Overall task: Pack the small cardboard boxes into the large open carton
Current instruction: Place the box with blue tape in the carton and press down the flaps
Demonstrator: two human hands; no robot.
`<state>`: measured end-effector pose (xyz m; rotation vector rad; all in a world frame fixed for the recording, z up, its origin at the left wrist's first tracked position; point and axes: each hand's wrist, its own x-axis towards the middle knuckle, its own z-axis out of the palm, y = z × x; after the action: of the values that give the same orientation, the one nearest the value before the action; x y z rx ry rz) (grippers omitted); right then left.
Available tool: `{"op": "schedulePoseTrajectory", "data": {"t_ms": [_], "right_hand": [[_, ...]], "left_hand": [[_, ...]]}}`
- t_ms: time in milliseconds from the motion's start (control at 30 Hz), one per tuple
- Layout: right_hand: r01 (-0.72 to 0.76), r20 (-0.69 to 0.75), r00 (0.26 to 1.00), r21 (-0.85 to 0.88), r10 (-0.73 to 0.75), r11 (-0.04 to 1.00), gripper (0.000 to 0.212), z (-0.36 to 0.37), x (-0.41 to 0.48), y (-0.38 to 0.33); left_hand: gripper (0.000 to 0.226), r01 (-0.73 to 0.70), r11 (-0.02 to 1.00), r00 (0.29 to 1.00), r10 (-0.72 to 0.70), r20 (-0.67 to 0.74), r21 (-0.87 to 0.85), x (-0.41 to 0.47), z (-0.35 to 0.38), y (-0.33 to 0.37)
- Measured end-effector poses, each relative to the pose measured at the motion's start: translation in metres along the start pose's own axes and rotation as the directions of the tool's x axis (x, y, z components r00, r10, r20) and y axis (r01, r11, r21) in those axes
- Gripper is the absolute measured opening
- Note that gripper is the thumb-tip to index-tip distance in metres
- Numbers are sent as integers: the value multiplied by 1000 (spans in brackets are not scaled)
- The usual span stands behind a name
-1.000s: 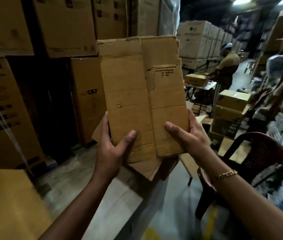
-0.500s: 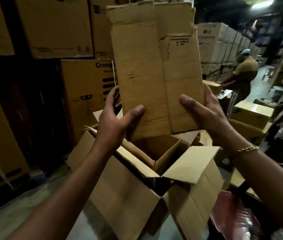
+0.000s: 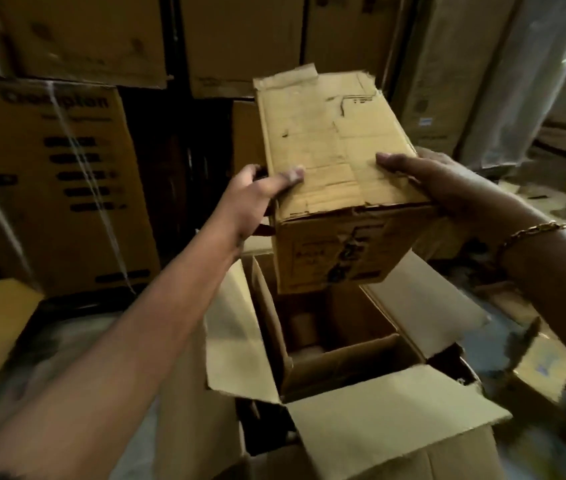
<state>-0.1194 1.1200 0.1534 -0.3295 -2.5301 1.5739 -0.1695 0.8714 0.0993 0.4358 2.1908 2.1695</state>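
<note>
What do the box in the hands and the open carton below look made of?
The small box: likely corrugated brown cardboard, matt and worn, with creases and a torn edge. The open carton: seemingly the same cardboard, paler, smoother flaps with ragged edges.

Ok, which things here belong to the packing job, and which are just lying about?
Job in hand:
small worn brown cardboard box, gripped by left hand and right hand
large open tan carton, beneath the box

Lying about:
stacked brown printed cartons, at left
plastic-wrapped stack, upper right
</note>
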Motion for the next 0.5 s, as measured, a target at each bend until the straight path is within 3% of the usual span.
{"op": "schedulePoseTrajectory", "data": {"t_ms": [167, 333, 500], "right_hand": [[-85, 113, 989, -91, 95, 992, 75, -14, 26, 32], [-104, 202, 972, -95, 121, 990, 65, -15, 41, 64], [-113, 255, 958, -80, 130, 990, 61, -15, 44, 81]], "left_hand": [[63, 144, 988, 985, -138, -105, 55, -12, 35, -16], [37, 200, 976, 968, -184, -169, 84, -25, 53, -25], [42, 247, 959, 954, -215, -211, 141, -32, 63, -35]]}}
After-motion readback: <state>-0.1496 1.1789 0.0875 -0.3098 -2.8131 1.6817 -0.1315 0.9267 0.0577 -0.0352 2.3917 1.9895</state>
